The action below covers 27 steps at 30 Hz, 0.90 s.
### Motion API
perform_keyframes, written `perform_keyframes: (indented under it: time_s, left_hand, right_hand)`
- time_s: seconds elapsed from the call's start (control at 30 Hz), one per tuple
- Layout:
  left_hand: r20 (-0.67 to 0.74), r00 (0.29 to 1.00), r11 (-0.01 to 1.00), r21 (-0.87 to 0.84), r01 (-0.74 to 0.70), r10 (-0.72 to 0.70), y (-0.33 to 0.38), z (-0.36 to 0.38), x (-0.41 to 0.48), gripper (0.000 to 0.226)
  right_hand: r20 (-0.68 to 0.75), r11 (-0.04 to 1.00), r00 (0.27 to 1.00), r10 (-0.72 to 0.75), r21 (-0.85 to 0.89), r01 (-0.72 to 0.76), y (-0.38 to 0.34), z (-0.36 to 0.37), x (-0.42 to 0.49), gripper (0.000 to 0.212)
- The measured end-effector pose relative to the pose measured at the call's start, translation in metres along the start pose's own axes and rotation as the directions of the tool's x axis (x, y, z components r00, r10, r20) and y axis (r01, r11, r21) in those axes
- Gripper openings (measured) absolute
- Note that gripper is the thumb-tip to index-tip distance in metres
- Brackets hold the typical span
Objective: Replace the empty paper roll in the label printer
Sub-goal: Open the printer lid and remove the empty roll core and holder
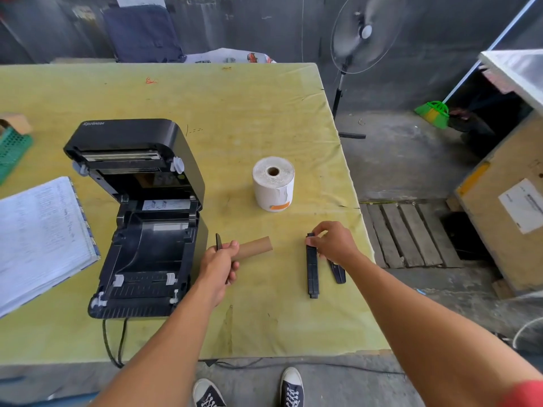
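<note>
The black label printer (141,218) stands open on the yellow table (235,113), lid up, its paper bay empty. My left hand (219,265) grips the empty brown cardboard core (257,246) together with a thin black guide plate (218,241), just right of the printer. My right hand (332,242) pinches the far end of the black spindle bar (312,268), which lies on the table. A second black guide plate (338,271) lies beside the bar, partly under my wrist. A full white label roll (273,183) stands on end beyond both hands.
An open ledger (41,239) lies left of the printer, a green basket (13,148) behind it. The printer's cables (113,342) hang over the near edge. The table's right edge drops to a floor with a wooden pallet (411,233), a fan (361,39) and a crate (508,207).
</note>
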<state>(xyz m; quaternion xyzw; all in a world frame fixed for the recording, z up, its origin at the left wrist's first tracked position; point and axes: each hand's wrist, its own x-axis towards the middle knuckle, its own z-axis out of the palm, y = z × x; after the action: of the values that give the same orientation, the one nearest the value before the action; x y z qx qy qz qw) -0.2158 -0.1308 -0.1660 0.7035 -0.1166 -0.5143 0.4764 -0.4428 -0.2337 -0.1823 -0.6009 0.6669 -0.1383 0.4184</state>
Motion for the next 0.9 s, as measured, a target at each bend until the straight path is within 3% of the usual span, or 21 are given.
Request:
perform_keyframes:
  time_s: [0.2,0.5,0.73,0.8,0.9]
  left_hand:
    - [0.011,1.0,1.0,-0.004,-0.01,0.01,0.008,-0.007,-0.002,0.015]
    - [0.181,0.98,0.997,-0.001,-0.08,0.079,0.041,0.003,-0.01,0.02]
    - [0.324,0.946,0.999,0.028,-0.019,0.009,0.025,-0.004,-0.034,0.017]
    - [0.317,0.948,1.0,0.008,0.015,-0.017,0.022,-0.011,-0.036,0.016]
    - [0.299,0.954,0.996,0.09,-0.022,-0.005,0.021,-0.018,-0.028,0.016]
  right_hand:
    - [-0.033,0.997,0.999,0.032,0.069,-0.03,-0.011,-0.009,-0.011,0.04]
    - [0.197,0.875,0.98,-0.006,0.476,-0.091,-0.062,0.011,-0.071,0.042]
    - [-0.004,0.533,0.989,0.151,0.842,-0.078,-0.078,0.049,-0.097,0.03]
    - [-0.094,0.57,0.973,0.209,0.82,-0.043,-0.078,0.048,-0.1,0.027]
    - [-0.144,0.802,0.975,0.169,0.596,-0.051,-0.073,0.042,-0.098,0.027]
